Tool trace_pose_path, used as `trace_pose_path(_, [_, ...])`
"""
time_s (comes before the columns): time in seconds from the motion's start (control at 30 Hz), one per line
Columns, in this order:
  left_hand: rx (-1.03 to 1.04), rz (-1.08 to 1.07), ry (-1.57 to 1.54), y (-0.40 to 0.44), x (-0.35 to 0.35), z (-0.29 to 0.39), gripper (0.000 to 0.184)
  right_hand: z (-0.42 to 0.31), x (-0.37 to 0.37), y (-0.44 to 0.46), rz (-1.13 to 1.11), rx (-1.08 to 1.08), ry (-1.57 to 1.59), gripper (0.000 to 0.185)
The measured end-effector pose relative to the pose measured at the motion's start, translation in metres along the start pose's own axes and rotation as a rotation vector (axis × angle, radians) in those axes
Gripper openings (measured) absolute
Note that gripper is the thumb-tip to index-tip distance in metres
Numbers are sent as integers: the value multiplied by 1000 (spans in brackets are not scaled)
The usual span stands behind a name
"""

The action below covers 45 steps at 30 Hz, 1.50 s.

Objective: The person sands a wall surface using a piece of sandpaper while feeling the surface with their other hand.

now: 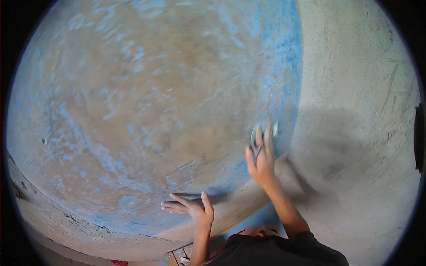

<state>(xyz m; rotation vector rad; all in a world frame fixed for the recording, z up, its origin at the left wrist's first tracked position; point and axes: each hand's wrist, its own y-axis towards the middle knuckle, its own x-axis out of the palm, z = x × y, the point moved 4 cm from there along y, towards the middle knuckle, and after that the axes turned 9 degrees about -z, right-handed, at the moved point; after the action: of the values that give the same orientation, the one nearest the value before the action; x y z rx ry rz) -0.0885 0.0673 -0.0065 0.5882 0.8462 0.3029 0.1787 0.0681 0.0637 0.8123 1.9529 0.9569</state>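
Observation:
My right hand presses a thin pale grey-green sheet flat against the wall, close to the blue painted band. Its fingers cover most of the sheet, and the hand is slightly blurred. My left hand is open beside the lower part of the wall, its fingers spread and dusty, holding nothing. A shadow lies just behind it; whether the fingertips touch the surface I cannot tell. The wall has a worn brown surface with patches of blue paint, and faint scratch marks run across it.
To the right stands a plain pale grey wall section, meeting the blue band along a vertical line. A rough ledge runs along the wall's bottom left. Something red shows at the lower edge, and a dark object at the far right.

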Motion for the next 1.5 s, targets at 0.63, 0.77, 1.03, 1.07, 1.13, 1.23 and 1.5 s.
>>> trace_pose_path(0.63, [-14, -103, -24, -13, 107, 147, 91, 69, -48, 57, -76, -125, 108, 64])
trace_pose_path(0.77, [18, -65, -5, -19, 111, 146, 87, 86, 2, -23, -166, -98, 140, 65])
trace_pose_path(1.03, [-45, 4, 87, -24, 105, 135, 68, 60, -20, 21, -240, -127, 249, 68])
trace_pose_path(1.07, [-62, 18, 55, -23, 101, 134, 66, 53, -24, 32, -224, -142, 254, 68])
trace_pose_path(1.13, [-79, 52, 13, -20, 96, 132, 64, 48, -26, 41, -173, -163, 285, 68])
trace_pose_path(1.23, [-83, 81, 3, -19, 85, 124, 62, 43, 1, -19, -334, -244, 155, 66])
trace_pose_path(1.5, [-78, 88, 37, -13, 45, 90, 57, 15, -7, 30, -262, -155, 123, 70])
